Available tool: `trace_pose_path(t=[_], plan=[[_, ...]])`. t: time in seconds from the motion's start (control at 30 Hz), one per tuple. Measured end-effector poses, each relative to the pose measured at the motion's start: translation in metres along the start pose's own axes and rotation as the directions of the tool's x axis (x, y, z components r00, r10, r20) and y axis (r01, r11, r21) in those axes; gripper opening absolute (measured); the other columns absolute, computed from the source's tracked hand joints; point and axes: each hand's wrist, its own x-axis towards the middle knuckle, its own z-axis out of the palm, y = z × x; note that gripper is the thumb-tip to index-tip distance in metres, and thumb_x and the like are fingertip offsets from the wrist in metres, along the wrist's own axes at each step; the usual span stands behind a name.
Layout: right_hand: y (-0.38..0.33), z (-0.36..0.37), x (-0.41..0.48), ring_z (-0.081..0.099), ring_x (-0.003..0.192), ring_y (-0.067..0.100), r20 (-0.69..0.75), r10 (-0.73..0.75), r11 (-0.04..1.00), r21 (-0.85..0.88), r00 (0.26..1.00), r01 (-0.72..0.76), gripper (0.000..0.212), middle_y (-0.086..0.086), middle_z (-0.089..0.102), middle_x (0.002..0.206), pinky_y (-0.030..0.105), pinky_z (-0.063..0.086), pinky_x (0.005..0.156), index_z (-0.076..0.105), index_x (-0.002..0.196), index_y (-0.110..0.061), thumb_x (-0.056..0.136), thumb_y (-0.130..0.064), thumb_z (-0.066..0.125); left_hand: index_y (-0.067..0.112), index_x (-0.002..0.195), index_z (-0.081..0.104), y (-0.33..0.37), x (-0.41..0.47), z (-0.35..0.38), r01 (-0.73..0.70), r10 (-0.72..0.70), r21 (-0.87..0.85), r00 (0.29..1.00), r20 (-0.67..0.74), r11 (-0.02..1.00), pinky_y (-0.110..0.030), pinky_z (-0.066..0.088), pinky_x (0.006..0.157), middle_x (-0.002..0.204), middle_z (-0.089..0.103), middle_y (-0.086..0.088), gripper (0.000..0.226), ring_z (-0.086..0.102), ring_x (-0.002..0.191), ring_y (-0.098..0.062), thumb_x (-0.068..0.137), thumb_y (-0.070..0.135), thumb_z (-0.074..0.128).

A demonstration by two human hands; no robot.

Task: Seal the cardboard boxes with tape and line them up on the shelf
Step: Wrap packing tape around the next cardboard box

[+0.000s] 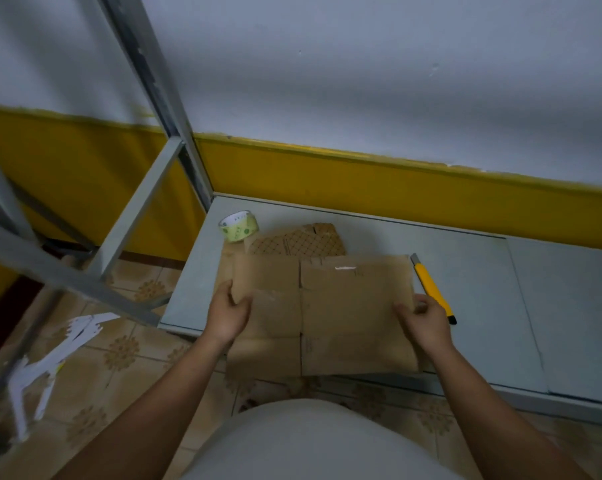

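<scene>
A flattened brown cardboard box lies over the front edge of the low grey shelf, its near part hanging past the edge. My left hand grips its left side and my right hand grips its right side. Behind it lies another flat piece of cardboard with a diamond pattern. A roll of tape stands at the shelf's back left corner. A yellow utility knife lies on the shelf just right of the box, beside my right hand.
Grey metal shelf uprights and crossbars rise at the left. A white and yellow wall backs the shelf. White paper scraps lie on the patterned tile floor at the lower left.
</scene>
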Motion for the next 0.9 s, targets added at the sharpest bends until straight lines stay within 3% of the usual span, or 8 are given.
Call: trace_pose_path(t=[0.13, 0.23, 0.3, 0.4, 0.53, 0.7, 0.8, 0.9], plan=[[-0.001, -0.005, -0.009, 0.061, 0.097, 0.023, 0.012, -0.005, 0.989, 0.15, 1.0, 0.003, 0.039, 0.012, 0.063, 0.119, 0.032, 0.047, 0.075, 0.059, 0.133, -0.02, 0.096, -0.028, 0.071, 0.018, 0.155, 0.045, 0.012, -0.001, -0.009, -0.018, 0.019, -0.11, 1.0, 0.003, 0.994, -0.041, 0.048, 0.11, 0.14, 0.06, 0.002, 0.054, 0.06, 0.124, -0.022, 0.104, 0.028, 0.061], [-0.002, -0.011, -0.011, 0.061, 0.1, 0.024, 0.05, 0.023, 0.958, 0.286, 0.998, -0.036, 0.033, 0.013, 0.064, 0.118, 0.032, 0.046, 0.076, 0.058, 0.133, -0.025, 0.101, -0.022, 0.064, 0.018, 0.156, 0.047, 0.019, 0.008, -0.013, -0.003, 0.004, -0.131, 1.0, 0.005, 0.991, -0.051, 0.047, 0.115, 0.147, 0.06, -0.006, 0.059, 0.059, 0.132, -0.028, 0.102, 0.038, 0.058], [-0.003, -0.019, -0.007, 0.062, 0.104, 0.022, 0.029, 0.028, 0.925, 0.377, 0.999, -0.037, 0.031, 0.01, 0.066, 0.124, 0.03, 0.047, 0.077, 0.062, 0.133, -0.02, 0.101, -0.018, 0.063, 0.017, 0.159, 0.043, 0.033, 0.007, -0.012, -0.011, 0.01, -0.18, 1.0, -0.009, 0.984, -0.047, 0.047, 0.113, 0.147, 0.058, -0.008, 0.054, 0.058, 0.13, -0.028, 0.108, 0.031, 0.056], [-0.013, -0.03, 0.001, 0.064, 0.098, 0.014, -0.003, 0.045, 0.885, 0.464, 0.999, -0.039, 0.03, 0.005, 0.067, 0.124, 0.031, 0.049, 0.078, 0.065, 0.132, -0.019, 0.102, -0.019, 0.063, 0.027, 0.165, 0.026, 0.052, 0.001, -0.014, -0.163, 0.167, -0.09, 0.985, 0.038, 0.983, -0.038, 0.045, 0.105, 0.142, 0.048, 0.001, 0.075, 0.051, 0.126, -0.02, 0.103, 0.029, 0.068], [-0.03, -0.038, 0.014, 0.059, 0.096, 0.012, 0.013, 0.014, 0.857, 0.515, 1.0, -0.018, 0.033, 0.0, 0.061, 0.119, 0.033, 0.046, 0.086, 0.063, 0.136, -0.018, 0.103, -0.021, 0.061, 0.034, 0.167, 0.016, 0.059, -0.005, -0.018, -0.299, 0.269, 0.153, 0.944, 0.191, 0.942, -0.039, 0.036, 0.119, 0.163, 0.029, 0.01, 0.105, 0.034, 0.144, -0.012, 0.087, 0.046, 0.082], [-0.05, -0.036, 0.03, 0.06, 0.113, 0.023, 0.027, 0.01, 0.884, 0.468, 1.0, -0.022, 0.036, 0.005, 0.064, 0.13, 0.039, 0.05, 0.097, 0.062, 0.139, -0.016, 0.103, -0.022, 0.061, 0.048, 0.163, 0.019, 0.056, -0.009, -0.026, -0.332, 0.273, 0.251, 0.932, 0.24, 0.909, -0.049, 0.029, 0.125, 0.169, 0.017, 0.002, 0.121, 0.022, 0.155, -0.022, 0.068, 0.063, 0.091], [-0.058, -0.036, 0.028, 0.06, 0.118, 0.024, 0.014, -0.093, 0.938, 0.336, 0.996, 0.083, 0.039, 0.006, 0.066, 0.129, 0.033, 0.047, 0.093, 0.061, 0.14, -0.009, 0.102, -0.021, 0.061, 0.047, 0.162, 0.024, 0.057, -0.005, -0.026, -0.357, 0.268, 0.32, 0.919, 0.291, 0.878, -0.049, 0.024, 0.126, 0.171, 0.01, 0.001, 0.124, 0.015, 0.158, -0.023, 0.064, 0.05, 0.099], [-0.075, -0.038, 0.014, 0.056, 0.114, 0.016, 0.064, -0.256, 0.943, 0.235, 0.965, 0.234, 0.048, -0.005, 0.058, 0.117, 0.028, 0.042, 0.089, 0.056, 0.143, -0.007, 0.098, -0.017, 0.069, 0.037, 0.16, 0.034, 0.055, 0.008, -0.02, -0.374, 0.337, 0.342, 0.927, 0.166, 0.862, -0.04, 0.032, 0.121, 0.166, 0.028, -0.006, 0.102, 0.033, 0.151, -0.027, 0.077, 0.035, 0.094]])
